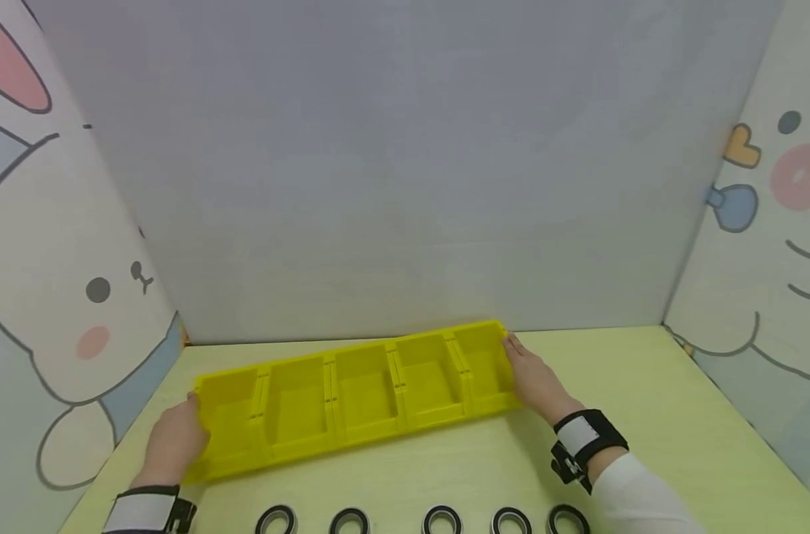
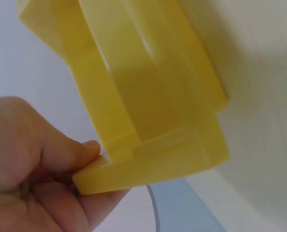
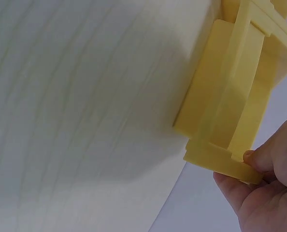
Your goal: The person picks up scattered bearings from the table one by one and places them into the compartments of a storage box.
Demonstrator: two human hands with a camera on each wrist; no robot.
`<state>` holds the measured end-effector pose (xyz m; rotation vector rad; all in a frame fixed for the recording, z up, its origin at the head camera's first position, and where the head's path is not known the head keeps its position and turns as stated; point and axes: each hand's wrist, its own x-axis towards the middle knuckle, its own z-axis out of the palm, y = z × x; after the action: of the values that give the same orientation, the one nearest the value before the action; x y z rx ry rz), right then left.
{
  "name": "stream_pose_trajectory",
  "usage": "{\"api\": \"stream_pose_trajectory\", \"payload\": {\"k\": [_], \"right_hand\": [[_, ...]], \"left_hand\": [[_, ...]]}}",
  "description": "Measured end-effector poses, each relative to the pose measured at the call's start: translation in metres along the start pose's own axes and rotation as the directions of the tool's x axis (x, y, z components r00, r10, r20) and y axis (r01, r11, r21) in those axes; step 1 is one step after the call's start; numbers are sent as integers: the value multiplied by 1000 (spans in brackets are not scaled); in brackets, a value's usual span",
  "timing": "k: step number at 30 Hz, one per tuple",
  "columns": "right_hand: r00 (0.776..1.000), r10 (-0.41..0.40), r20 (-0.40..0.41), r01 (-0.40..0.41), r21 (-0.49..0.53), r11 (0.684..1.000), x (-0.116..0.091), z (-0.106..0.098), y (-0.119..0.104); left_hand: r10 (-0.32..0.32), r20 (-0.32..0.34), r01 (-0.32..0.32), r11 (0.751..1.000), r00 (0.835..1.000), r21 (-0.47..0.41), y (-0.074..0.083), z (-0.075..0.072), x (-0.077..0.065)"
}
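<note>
A long row of joined yellow plastic bins (image 1: 334, 443) spans the space between both hands in the head view, slanting up toward the right. My left hand (image 1: 175, 439) pinches the end wall at its left, thumb on the inner side and fingers beneath, as the left wrist view shows on the yellow end wall (image 2: 148, 164). At the opposite end, my right hand (image 1: 541, 377) pinches the rim the same way; in the right wrist view that hand (image 3: 274, 179) has its thumb over the edge of the end bin (image 3: 221, 162). Nothing lies inside the compartments.
Several ring-shaped bearings (image 1: 441, 521) lie in a row along the near edge of the view. The pale wooden table (image 1: 645, 400) meets a grey back wall (image 1: 405, 185). Side panels with cartoon animals (image 1: 51, 297) stand left and right.
</note>
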<state>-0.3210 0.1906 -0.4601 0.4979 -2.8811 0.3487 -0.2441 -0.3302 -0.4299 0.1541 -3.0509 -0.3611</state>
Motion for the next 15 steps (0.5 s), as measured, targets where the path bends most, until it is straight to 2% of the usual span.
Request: {"api": "stream_pose_trajectory", "payload": {"k": [9, 15], "right_hand": [[999, 22, -43, -21, 28, 999, -25, -12, 18], [996, 18, -84, -17, 16, 1000, -40, -16, 29]], "left_hand": [[80, -67, -81, 997, 994, 1, 24, 11, 5], [117, -59, -116, 993, 991, 20, 36, 13, 12]]}}
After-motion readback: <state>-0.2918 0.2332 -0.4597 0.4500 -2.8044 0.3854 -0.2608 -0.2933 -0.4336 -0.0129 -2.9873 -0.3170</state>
